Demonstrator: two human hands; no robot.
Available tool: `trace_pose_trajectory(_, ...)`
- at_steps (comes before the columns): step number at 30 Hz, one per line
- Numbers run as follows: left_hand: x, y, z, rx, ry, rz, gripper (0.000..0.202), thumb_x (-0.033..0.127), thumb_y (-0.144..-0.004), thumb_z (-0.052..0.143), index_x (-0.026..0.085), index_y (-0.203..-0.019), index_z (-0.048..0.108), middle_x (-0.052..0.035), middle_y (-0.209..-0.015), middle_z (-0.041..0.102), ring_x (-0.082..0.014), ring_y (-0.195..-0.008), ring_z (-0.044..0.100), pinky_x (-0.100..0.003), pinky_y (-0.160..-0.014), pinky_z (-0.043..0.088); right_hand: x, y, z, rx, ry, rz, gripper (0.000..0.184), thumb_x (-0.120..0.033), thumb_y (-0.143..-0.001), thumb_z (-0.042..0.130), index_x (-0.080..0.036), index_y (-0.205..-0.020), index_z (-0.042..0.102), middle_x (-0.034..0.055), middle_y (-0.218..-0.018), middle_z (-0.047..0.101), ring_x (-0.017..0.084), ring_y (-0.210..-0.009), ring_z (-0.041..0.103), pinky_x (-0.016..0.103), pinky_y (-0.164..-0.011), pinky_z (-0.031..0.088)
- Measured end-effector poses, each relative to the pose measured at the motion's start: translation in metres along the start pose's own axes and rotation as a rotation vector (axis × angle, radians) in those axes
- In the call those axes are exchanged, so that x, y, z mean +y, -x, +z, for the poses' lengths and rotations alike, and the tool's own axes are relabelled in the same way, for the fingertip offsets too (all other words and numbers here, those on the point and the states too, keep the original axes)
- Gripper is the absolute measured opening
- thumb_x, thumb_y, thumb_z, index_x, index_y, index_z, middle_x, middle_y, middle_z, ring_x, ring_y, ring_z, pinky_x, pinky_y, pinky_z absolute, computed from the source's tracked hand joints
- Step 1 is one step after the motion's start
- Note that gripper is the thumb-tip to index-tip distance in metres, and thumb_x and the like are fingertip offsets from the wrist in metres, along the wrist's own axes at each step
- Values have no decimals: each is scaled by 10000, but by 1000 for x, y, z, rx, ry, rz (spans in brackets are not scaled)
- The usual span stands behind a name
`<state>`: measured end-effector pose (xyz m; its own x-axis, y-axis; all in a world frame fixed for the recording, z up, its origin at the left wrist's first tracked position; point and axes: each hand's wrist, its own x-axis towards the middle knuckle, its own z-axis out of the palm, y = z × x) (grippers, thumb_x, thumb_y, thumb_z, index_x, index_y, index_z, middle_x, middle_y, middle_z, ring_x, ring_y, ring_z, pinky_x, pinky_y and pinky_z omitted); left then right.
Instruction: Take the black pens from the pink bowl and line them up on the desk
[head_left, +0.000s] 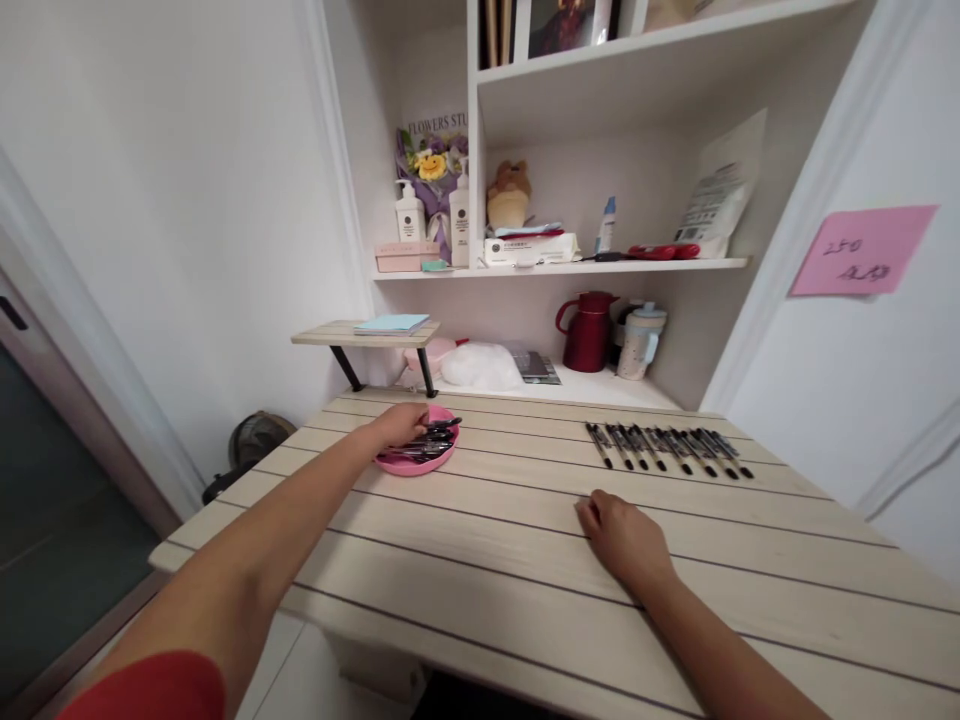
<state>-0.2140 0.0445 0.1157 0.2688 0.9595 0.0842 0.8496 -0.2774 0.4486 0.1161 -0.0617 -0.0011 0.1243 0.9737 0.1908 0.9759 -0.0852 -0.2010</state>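
Observation:
My left hand [403, 425] reaches over a round pink dish [411, 468] at the left of the desk. Its fingers are closed on a dark pen [448, 423] that sticks out to the right. Under it, several more black pens [427, 446] lie piled in the dish. My right hand [624, 532] rests on the desk top with its fingers curled in, and no object shows in it. Beyond that hand, several black-capped pens [660, 449] lie side by side in a slanted row.
A small raised shelf [311, 337] with a blue notepad [391, 324] stands behind the dish. At the back are a red jug [591, 332], a pale tumbler [640, 342] and a white plastic bag [480, 366]. Shelves [622, 267] above hold bottles and a wipes pack. A pink note [862, 250] hangs right.

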Motion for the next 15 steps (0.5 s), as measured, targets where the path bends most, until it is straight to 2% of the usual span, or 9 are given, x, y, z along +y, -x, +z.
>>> trace_pose_trajectory(3,32,4,13,23,143,62,99,233,-645,555,187,-702,488,2,-672,566,-145,-660,533,-244,-616,377,-2,-9,-7,-67,-173,15,348,-446,-813,356,-192,-676,551,84,-709,645,193,-680,595,256,-549,347)
trace_pose_trajectory(6,75,10,52,-71,335,100,123,268,-686,513,193,-775,471,31,-536,529,-111,-470,517,-226,-497,385,-14,-24,-21,-216,-671,57,457,-520,-811,291,-176,-664,554,72,-638,629,163,-587,571,241,-503,366)
trace_pose_trajectory(7,89,13,71,-154,579,83,154,268,-672,534,198,-788,461,45,-490,502,-106,-424,499,-217,-460,373,-19,-28,-25,-226,-882,70,487,-539,-813,262,-169,-718,565,69,-660,634,154,-575,568,236,-490,374)
trace_pose_trajectory(8,102,15,90,-220,792,64,184,272,-651,559,206,-782,449,64,-462,477,-94,-385,470,-202,-426,354,-25,-32,-27,-197,-1079,67,493,-555,-806,269,-164,-787,570,66,-704,642,146,-591,573,229,-494,389)
trace_pose_trajectory(10,124,17,130,-260,1059,9,206,260,-621,589,210,-755,440,90,-426,432,-58,-322,395,-156,-364,270,-33,-37,-25,-85,-1354,80,486,-583,-773,341,-157,-863,556,60,-741,643,142,-615,583,227,-517,421)
trace_pose_trajectory(13,145,18,176,-237,1222,-112,201,241,-601,608,203,-708,442,99,-397,398,-41,-286,344,-141,-321,164,-39,-39,-12,21,-1534,231,449,-605,-728,414,-168,-767,509,16,-605,594,128,-491,544,231,-443,418)
trace_pose_trajectory(15,151,18,192,-226,1251,-152,178,222,-603,593,197,-704,449,83,-431,446,-35,-280,331,-149,-310,137,-38,-39,-3,12,-1586,327,421,-601,-718,437,-182,-685,462,-20,-507,533,106,-385,479,212,-347,356)
